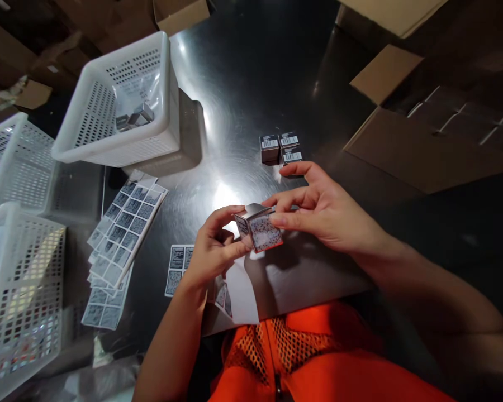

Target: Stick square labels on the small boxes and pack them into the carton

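Note:
Between my two hands is a small carton (265,230) with a speckled, printed label on the side facing me. My left hand (216,243) grips its left edge between thumb and fingers. The thumb and index finger of my right hand (314,206) press on the label's upper right corner, the other fingers spread away. Just beyond the right hand stand three small dark boxes (270,149) with white barcode labels on top. Beneath the left wrist lies part of a label sheet (175,271), and curled white backing paper (241,293) sits near the table edge.
A stack of label sheets (126,229) lies to the left. A white perforated basket (167,139) holding small boxes and a plastic bag stands behind it; more baskets (33,262) line the left. At right is an open cardboard carton (402,145). All this surrounds a shiny metal table (243,84).

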### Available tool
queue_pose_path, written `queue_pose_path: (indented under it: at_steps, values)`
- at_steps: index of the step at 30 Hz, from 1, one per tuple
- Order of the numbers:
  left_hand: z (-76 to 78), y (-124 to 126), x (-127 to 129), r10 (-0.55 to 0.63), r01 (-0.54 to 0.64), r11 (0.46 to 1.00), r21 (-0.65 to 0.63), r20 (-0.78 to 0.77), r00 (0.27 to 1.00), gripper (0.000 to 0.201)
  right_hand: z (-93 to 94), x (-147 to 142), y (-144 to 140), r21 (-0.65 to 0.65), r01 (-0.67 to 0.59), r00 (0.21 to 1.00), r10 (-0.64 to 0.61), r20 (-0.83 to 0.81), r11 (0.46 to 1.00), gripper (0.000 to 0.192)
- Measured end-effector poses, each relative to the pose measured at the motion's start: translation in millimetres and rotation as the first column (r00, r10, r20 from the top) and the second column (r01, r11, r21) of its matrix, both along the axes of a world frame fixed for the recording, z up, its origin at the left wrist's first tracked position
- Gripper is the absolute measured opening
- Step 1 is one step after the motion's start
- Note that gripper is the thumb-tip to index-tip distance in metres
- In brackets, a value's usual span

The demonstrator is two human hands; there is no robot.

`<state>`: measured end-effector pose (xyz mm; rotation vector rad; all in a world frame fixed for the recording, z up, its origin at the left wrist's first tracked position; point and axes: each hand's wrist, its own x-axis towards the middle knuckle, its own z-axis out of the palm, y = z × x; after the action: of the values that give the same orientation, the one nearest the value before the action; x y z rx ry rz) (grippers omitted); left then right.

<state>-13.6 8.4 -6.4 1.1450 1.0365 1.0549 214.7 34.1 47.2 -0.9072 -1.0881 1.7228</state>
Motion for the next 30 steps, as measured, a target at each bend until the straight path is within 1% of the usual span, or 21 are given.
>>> queue_pose_path:
  at_steps: [4,7,10,12,15,17,19,21,22,24,26,28,30]
  values:
    - [1.6,-2,0,0.019,-0.019,1.000,-0.013,-0.040,0.999,0.057,0.8,-2,-2,0.005,0.020,1.000,-0.021,0.022,1.000,0.065]
    - [3.6,-3,0,0.032,-0.033,0.999,-0.020,-0.053,0.998,0.055,1.5,-6,-7,0.008,0.066,0.997,-0.067,0.036,0.998,0.067]
    - [5.6,-6,1,0.041,-0.042,0.999,-0.009,-0.089,0.995,0.054,-0.7,-9,-11,0.047,0.133,0.990,-0.135,0.043,0.990,0.070]
    - [6.3,-9,1,0.049,-0.049,0.999,0.002,-0.116,0.992,0.051,-4.2,-8,-10,0.079,0.148,0.987,-0.152,0.048,0.986,0.071]
    - [6.7,-12,0,0.068,-0.062,0.997,0.041,-0.161,0.985,0.048,-11.2,-3,0,0.065,0.101,0.994,-0.103,0.041,0.993,0.077]
    - [7.8,-12,0,0.067,-0.049,0.994,0.102,-0.187,0.980,0.050,-16.7,0,9,0.028,0.031,0.999,-0.031,0.028,0.999,0.079]
    - [10.2,-11,1,0.072,-0.032,0.981,0.193,-0.206,0.976,0.054,-23.6,0,16,-0.021,-0.091,0.996,0.091,-0.014,0.996,0.072]
    - [13.2,-10,1,0.097,-0.026,0.953,0.303,-0.220,0.971,0.056,-31.7,-5,20,-0.069,-0.228,0.970,0.220,-0.106,0.971,0.058]
    - [14.8,-9,1,0.112,-0.026,0.936,0.351,-0.229,0.967,0.057,-35.8,-9,20,-0.088,-0.273,0.953,0.258,-0.158,0.958,0.054]
    - [17.6,-8,0,0.128,-0.015,0.904,0.428,-0.237,0.963,0.058,-43.3,-16,19,-0.109,-0.298,0.934,0.266,-0.240,0.948,0.049]
    - [19.6,-7,-1,0.130,0.001,0.879,0.477,-0.242,0.962,0.061,-48.8,-22,17,-0.113,-0.272,0.932,0.233,-0.277,0.956,0.046]
    - [20.5,-5,-2,0.138,0.012,0.867,0.497,-0.264,0.955,0.065,-52.2,-25,15,-0.113,-0.227,0.942,0.189,-0.277,0.967,0.044]
    - [20.4,-4,-2,0.146,0.020,0.873,0.488,-0.300,0.943,0.069,-53.6,-26,14,-0.120,-0.192,0.951,0.155,-0.267,0.974,0.043]
